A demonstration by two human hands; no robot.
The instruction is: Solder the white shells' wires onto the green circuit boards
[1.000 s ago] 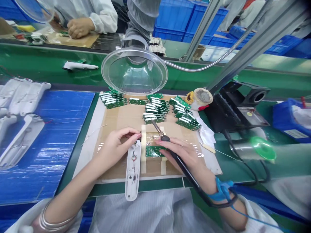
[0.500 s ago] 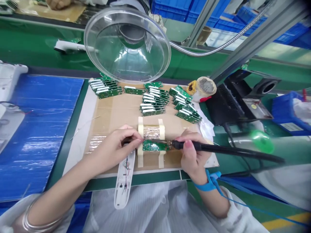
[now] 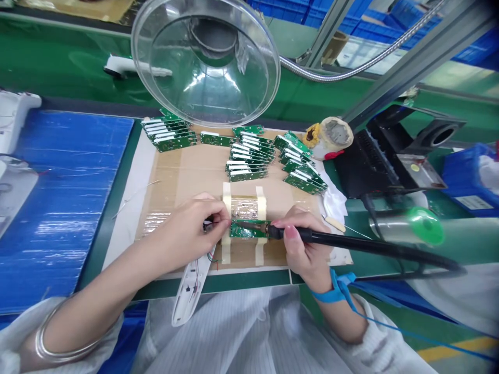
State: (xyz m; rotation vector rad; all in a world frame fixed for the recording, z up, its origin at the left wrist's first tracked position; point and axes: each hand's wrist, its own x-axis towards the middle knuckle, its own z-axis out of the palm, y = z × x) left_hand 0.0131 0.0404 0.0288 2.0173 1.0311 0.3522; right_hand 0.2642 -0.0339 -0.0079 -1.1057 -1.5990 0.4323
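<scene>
- Two hands are meeting over the green circuit board (image 3: 246,231), which is lying held under pale tape strips (image 3: 225,244) in the near middle of the cardboard mat (image 3: 183,176) on the bench.
- The right hand (image 3: 306,249) is gripping the soldering iron (image 3: 370,244), its fingers clenched round the black handle.
- A second ago the iron was pointing up and away toward the far stacks. Now it is lying almost flat, coming in from the right.
- Its tip is also reaching farther left along the board than half a second ago.
- The left hand (image 3: 193,228) is pinching something small and dark at the board's left end. It is probably a wire end, though it is too small to tell.
- The white casing (image 3: 189,291) is sitting differently. It was lying straight beside the board, and now it is slanting left, with its near end hanging over the bench's near edge.
- Thin wires (image 3: 212,255) are running from the casing up toward the left fingers.
- The tip and the pinched piece are closing on the same spot, so the work seems to be passing from lining up to soldering. Whether they are touching cannot be told.
- The board stacks (image 3: 249,156) and the clear dome (image 3: 206,59) are staying at the far side.
</scene>
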